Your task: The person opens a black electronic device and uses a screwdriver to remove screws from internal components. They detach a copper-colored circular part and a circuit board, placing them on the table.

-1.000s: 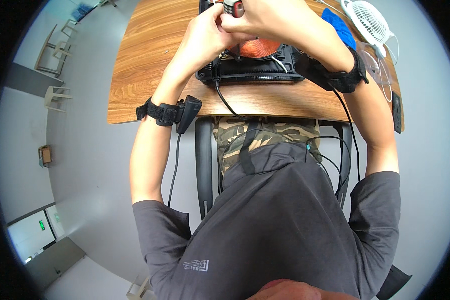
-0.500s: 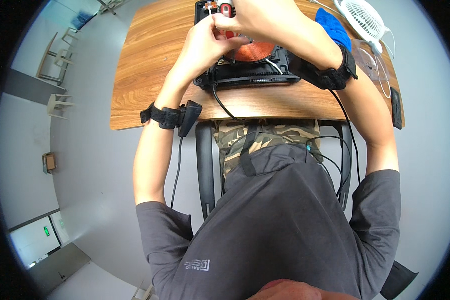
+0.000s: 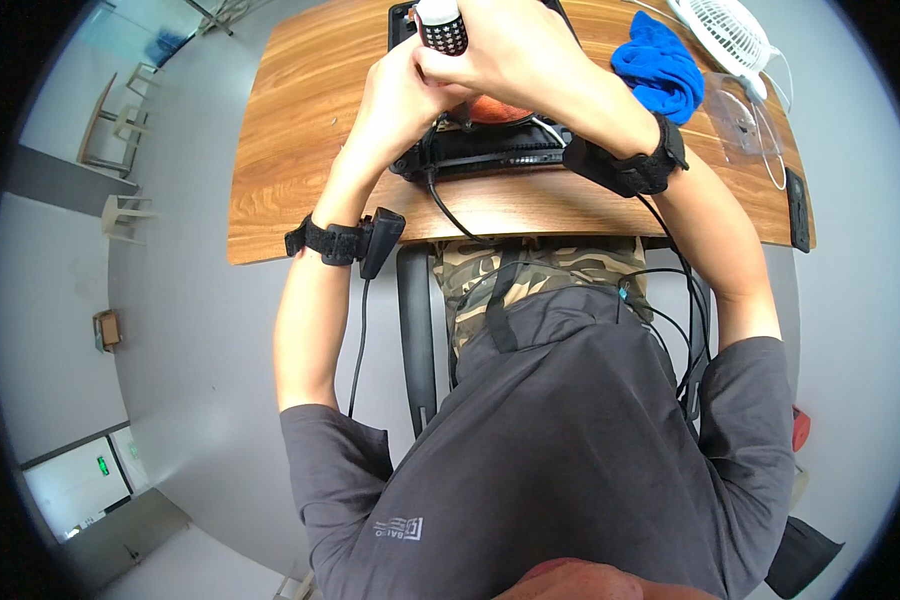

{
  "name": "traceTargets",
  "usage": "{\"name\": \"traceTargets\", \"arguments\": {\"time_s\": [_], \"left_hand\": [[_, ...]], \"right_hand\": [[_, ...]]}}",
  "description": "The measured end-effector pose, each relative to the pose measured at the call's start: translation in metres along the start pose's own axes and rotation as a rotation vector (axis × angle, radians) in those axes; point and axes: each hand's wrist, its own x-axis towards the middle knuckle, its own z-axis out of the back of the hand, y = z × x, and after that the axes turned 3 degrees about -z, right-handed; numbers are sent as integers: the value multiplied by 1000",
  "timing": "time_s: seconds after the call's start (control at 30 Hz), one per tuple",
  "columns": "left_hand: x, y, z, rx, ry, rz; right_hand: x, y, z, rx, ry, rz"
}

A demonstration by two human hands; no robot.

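- Both hands raised over black device (image 3: pixel 490 150) at far middle of wooden table (image 3: pixel 300 130)
- Right hand (image 3: pixel 515 55) fingers wrapped around small white-and-black cylinder (image 3: pixel 440 25), held upright above device
- Left hand (image 3: pixel 400 95) fingers curled together, pressed against right hand; grip on cylinder not discernible
- Blue cloth (image 3: pixel 660 75) and white fan (image 3: pixel 730 35) right of device, apart from hands

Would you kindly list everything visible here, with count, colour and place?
Wooden table: one, brown, top centre.
Black device: one, on the table, under the hands.
Small bottle: one, white cap, dark patterned body, at the fingertips.
Cloth: one, blue, table right.
Fan: one, white, top right.
Clear plastic piece: one, beside the cloth.
Wrist bands: two, black, cabled.
Left hand: grip around the bottle's base.
Right hand: grip on the bottle.
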Motion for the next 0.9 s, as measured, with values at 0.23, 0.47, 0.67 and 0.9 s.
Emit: {"name": "traceTargets", "arguments": {"time_s": [0.23, 0.47, 0.67, 0.9], "left_hand": [[-5, 19, -4, -270, 78, 49], [-5, -2, -5, -25, -48, 54], [-2, -6, -10, -27, -77, 23], [-2, 8, 2, -237, 69, 60]], "right_hand": [[-4, 4, 4, 103, 17, -36], [-9, 11, 7, 152, 70, -53], [-11, 13, 12, 242, 56, -123], [-6, 2, 6, 152, 49, -30]]}}
